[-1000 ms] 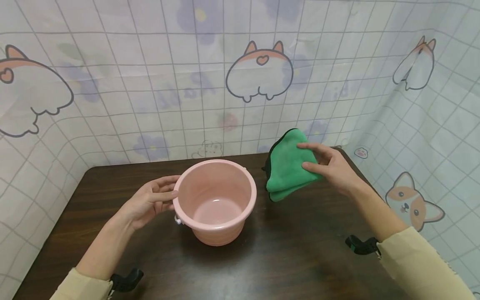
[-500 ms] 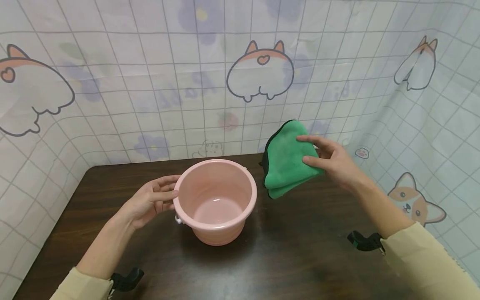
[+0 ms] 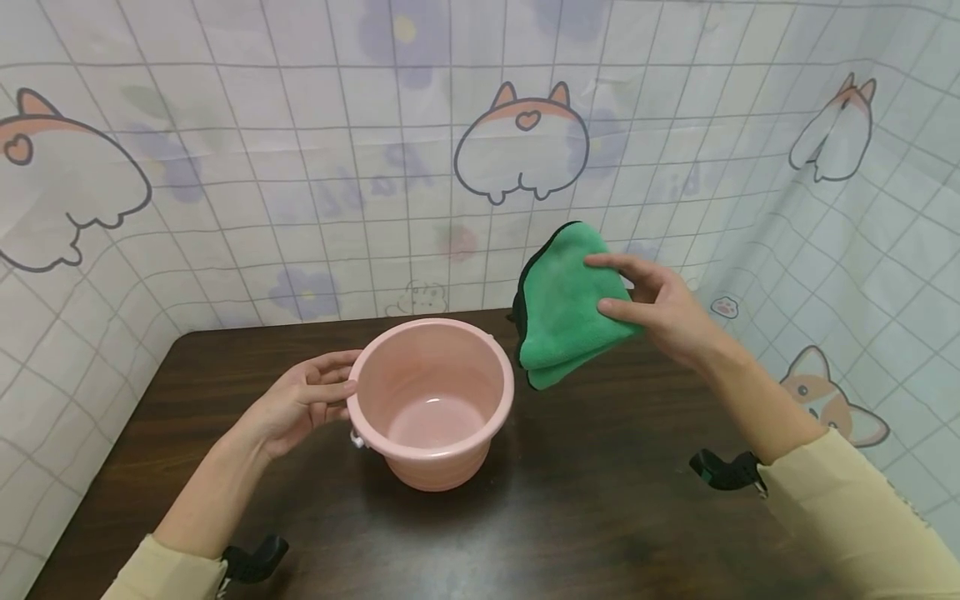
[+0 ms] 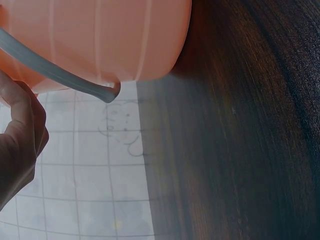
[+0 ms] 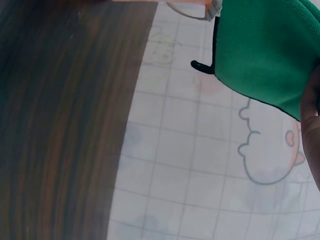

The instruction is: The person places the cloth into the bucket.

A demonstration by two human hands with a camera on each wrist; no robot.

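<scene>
A pink plastic bucket (image 3: 435,472) stands upright on the dark table, its inside showing no contents in the head view. My left hand (image 3: 296,404) holds its left rim, thumb at the edge and fingers against the outer side. In the left wrist view, the grey handle (image 4: 55,72) hangs down along the bucket's wall. My right hand (image 3: 663,312) pinches a folded green towel (image 3: 566,300) by its right side, thumb in front. The towel, with black edging and a small black loop (image 5: 202,66), is held in the air to the right of the bucket, above rim height.
The dark wood-grain table (image 3: 600,517) extends around the bucket. Behind it and at both sides hangs a white grid-patterned sheet (image 3: 360,225) printed with corgi drawings. Black wrist-worn devices (image 3: 255,560) sit below each wrist by the beige sleeves.
My right hand has raised the green towel and carried it slightly left, nearer the bucket. The left hand and the bucket stay where they were.
</scene>
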